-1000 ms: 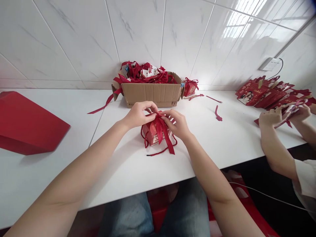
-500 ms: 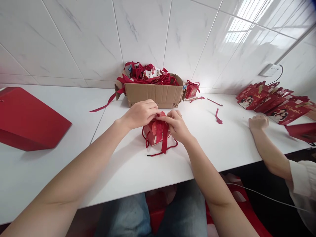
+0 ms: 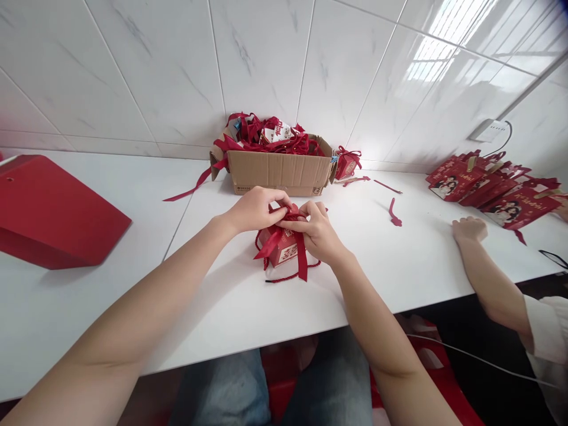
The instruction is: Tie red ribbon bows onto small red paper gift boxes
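A small red gift box (image 3: 284, 251) stands on the white table (image 3: 222, 296) in front of me, with a red cord handle looped round its base. A red ribbon (image 3: 302, 257) is tied across its top, and its two tails hang down the front. My left hand (image 3: 255, 208) pinches the ribbon at the box's top left. My right hand (image 3: 317, 231) pinches the ribbon from the right, fingertips almost meeting the left hand's. Both hands are closed on the ribbon.
A cardboard carton (image 3: 279, 171) full of red ribbons and boxes stands behind against the tiled wall, a finished box (image 3: 347, 164) beside it. A large red bag (image 3: 53, 213) lies at left. Another person's hand (image 3: 469, 228) rests at right near flat red boxes (image 3: 488, 186). Ribbon scraps (image 3: 393, 214) lie about.
The ribbon's tails have shifted, one now swinging out to the left over the box's front. The other person's hands have put their red piece down, and one fist now rests on the table.
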Demonstrator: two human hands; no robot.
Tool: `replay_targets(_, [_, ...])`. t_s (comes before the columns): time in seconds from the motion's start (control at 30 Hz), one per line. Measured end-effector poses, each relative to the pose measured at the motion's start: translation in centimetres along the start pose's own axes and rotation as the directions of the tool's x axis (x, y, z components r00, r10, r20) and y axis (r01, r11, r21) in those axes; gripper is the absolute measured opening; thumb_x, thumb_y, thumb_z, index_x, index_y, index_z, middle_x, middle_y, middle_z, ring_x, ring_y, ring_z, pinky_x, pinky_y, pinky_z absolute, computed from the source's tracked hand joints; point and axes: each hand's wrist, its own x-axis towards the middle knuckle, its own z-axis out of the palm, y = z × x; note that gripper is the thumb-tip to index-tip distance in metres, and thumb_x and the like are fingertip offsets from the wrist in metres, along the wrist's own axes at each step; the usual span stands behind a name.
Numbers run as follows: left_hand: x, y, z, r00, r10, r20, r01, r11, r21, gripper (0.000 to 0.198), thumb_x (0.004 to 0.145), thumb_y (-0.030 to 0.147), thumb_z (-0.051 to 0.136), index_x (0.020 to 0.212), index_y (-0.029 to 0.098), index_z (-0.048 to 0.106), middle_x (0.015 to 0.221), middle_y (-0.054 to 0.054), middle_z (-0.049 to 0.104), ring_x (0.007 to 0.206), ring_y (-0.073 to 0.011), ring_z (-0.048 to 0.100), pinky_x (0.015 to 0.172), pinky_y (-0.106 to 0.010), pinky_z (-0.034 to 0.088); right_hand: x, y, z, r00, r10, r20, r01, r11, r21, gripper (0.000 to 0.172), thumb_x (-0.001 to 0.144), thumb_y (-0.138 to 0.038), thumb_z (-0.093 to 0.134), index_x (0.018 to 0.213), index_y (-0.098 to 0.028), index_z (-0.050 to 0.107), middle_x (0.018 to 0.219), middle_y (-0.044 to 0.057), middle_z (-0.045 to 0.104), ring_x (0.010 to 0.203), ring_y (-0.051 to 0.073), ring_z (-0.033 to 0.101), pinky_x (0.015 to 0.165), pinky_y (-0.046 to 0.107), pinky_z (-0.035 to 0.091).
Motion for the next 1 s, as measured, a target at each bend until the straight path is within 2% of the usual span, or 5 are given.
replay_targets(0.2, [0.1, -0.7, -0.2, 0.998, 0.067, 0.013, -0.067, 0.998, 0.009, 0.021, 0.082, 0.024, 0.052, 0.091, 0.020, 0.070, 0.090, 0.000, 0.074, 0.080, -0.0150, 0.066, 0.069, -0.024, 0.050, 0.0, 0.2, -0.4, 0.995, 0.049, -0.084, -0.044, 0.998, 0.050, 0.035, 0.095, -0.017, 0.039, 0.120, -0.027, 0.061, 0.089, 0.006, 0.057, 0.085, 0.021, 0.047, 0.084, 0.040, 0.042])
replay_targets(0.33, [0.1, -1.0, -0.3, 0.994, 0.108, 0.014, -0.108, 0.994, 0.033, 0.020, 0.082, 0.021, 0.052, 0.090, 0.020, 0.070, 0.091, 0.000, 0.074, 0.080, -0.0147, 0.066, 0.070, -0.024, 0.049, 0.0, 0.2, -0.4, 0.988, 0.082, -0.127, -0.074, 0.995, 0.072, 0.027, 0.094, -0.020, 0.042, 0.112, -0.024, 0.062, 0.088, 0.007, 0.061, 0.084, 0.022, 0.051, 0.082, 0.040, 0.043])
replay_targets(0.57, [0.1, -1.1, -0.6, 0.982, 0.188, -0.005, -0.187, 0.979, 0.087, 0.017, 0.081, 0.021, 0.053, 0.084, 0.019, 0.070, 0.084, -0.001, 0.072, 0.077, -0.0146, 0.065, 0.070, -0.025, 0.048, 0.0, 0.3, -0.4, 0.992, 0.050, -0.118, -0.039, 0.995, 0.089, 0.036, 0.093, -0.013, 0.037, 0.112, -0.024, 0.066, 0.084, 0.007, 0.055, 0.082, 0.021, 0.047, 0.079, 0.038, 0.044])
replay_targets(0.87, [0.0, -1.9, -1.0, 0.984, 0.181, -0.002, -0.179, 0.976, 0.120, 0.016, 0.080, 0.023, 0.055, 0.081, 0.019, 0.071, 0.081, -0.001, 0.072, 0.073, -0.0142, 0.064, 0.065, -0.024, 0.046, -0.2, 0.7, -0.5, 0.998, 0.051, -0.024, -0.048, 0.995, 0.089, 0.045, 0.090, -0.007, 0.033, 0.118, -0.023, 0.064, 0.082, 0.006, 0.051, 0.080, 0.021, 0.042, 0.079, 0.038, 0.043])
replay_targets(1.0, [0.0, -2.0, -0.9, 0.980, 0.196, -0.022, -0.192, 0.975, 0.113, 0.015, 0.079, 0.022, 0.056, 0.080, 0.018, 0.071, 0.080, 0.000, 0.072, 0.071, -0.0130, 0.064, 0.064, -0.023, 0.045, -0.1, 0.5, -0.8, 0.997, 0.083, -0.011, -0.081, 0.994, 0.075, 0.041, 0.094, -0.013, 0.033, 0.123, -0.022, 0.060, 0.083, 0.006, 0.053, 0.080, 0.021, 0.043, 0.081, 0.039, 0.042])
